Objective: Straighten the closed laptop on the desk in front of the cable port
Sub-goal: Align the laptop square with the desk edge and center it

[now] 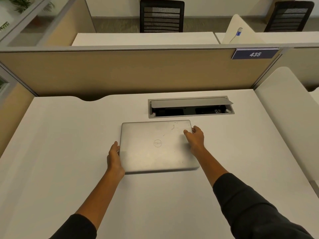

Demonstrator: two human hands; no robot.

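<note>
A closed silver laptop (155, 149) lies flat on the white desk (60, 152), just in front of the cable port (190, 106), whose grey lid stands propped open. Its long edges run roughly parallel to the port. My left hand (114, 157) grips the laptop's left edge near the front corner, thumb on top. My right hand (195, 137) holds the right edge near the far corner, fingers curled over the lid and side.
A tan partition (129, 73) with a blue "435" sign (255, 54) closes off the back of the desk. A white side panel (284, 107) borders the right. Beyond the partition stand two black mesh chairs (161, 16) and another desk.
</note>
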